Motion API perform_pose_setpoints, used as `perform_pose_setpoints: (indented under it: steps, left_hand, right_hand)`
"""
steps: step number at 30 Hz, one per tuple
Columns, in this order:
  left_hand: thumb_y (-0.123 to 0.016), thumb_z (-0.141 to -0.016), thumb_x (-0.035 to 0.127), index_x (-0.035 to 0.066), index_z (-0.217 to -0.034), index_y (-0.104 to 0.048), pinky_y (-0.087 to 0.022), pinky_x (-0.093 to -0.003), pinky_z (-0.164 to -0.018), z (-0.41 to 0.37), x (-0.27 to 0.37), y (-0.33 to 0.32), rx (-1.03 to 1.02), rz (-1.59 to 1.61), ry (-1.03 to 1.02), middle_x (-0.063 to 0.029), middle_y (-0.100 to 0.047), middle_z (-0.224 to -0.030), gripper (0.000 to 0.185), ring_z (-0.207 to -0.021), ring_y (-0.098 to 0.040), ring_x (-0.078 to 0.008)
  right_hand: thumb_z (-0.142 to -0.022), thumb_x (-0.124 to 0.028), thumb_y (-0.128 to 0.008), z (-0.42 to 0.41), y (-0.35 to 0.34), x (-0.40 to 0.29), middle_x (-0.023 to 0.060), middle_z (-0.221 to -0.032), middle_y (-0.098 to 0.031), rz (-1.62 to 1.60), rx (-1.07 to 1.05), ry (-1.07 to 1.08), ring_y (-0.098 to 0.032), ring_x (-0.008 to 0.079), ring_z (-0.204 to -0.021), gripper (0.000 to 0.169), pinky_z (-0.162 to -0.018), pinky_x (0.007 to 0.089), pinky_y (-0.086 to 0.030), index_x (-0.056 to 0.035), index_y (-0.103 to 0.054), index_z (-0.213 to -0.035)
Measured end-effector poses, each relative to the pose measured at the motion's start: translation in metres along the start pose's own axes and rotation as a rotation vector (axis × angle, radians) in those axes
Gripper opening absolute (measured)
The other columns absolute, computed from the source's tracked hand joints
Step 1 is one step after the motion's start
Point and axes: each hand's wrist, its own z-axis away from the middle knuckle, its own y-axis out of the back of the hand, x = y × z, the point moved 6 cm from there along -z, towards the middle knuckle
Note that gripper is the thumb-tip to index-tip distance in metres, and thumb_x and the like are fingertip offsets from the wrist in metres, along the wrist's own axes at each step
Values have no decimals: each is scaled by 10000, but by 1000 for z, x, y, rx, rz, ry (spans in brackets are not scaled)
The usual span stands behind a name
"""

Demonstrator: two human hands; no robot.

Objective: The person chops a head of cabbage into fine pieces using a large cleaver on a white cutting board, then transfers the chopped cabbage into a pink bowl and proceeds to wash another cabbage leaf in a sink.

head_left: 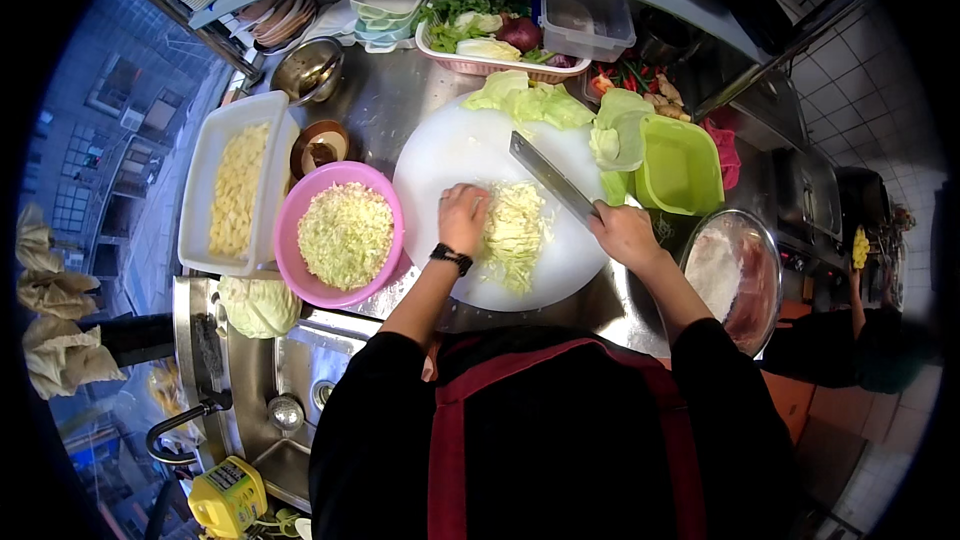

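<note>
My right hand grips the handle of a cleaver, whose blade slants up and left over the round white cutting board. Shredded cabbage lies in a heap at the middle of the board. My left hand rests at the left edge of this heap, fingers bent and apart, with nothing visible in its grasp. Loose cabbage leaves lie on the far edge of the board. Left of the board stands a pink bowl full of finely chopped cabbage.
A white tub of pale cut pieces stands left, above the sink and a cabbage head. Behind is a vegetable basket. Rightward are a green basin and steel bowl. Another person works far right.
</note>
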Motion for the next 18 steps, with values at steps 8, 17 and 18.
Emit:
perform_pose_setpoints:
  steps: [8,17,18]
  left_hand:
    - [-578,-697,95,110,-858,-615,-389,-370,-851,-55,5,-94,-423,-358,-90,-96,-573,-916,166,-915,-521,-260]
    - [-575,-617,60,83,-687,-566,-413,-370,-735,-40,51,-90,-357,31,-386,-97,-569,-752,74,-766,-537,-275]
    - [-565,-639,69,88,-688,-565,-404,-367,-746,-25,71,-90,-449,119,-461,-90,-567,-763,53,-782,-531,-276]
  right_hand:
    - [-812,-264,-493,18,20,7,187,-626,-569,-81,99,-75,-567,359,-609,243,-600,442,-449,-28,-544,-777]
    - [-810,-270,-518,51,25,42,218,-647,-572,-181,215,-208,-576,379,-634,275,-622,451,-456,-1,-571,-806]
    - [-807,-268,-525,53,23,45,224,-650,-570,-279,179,-259,-570,388,-639,279,-621,458,-452,7,-569,-791]
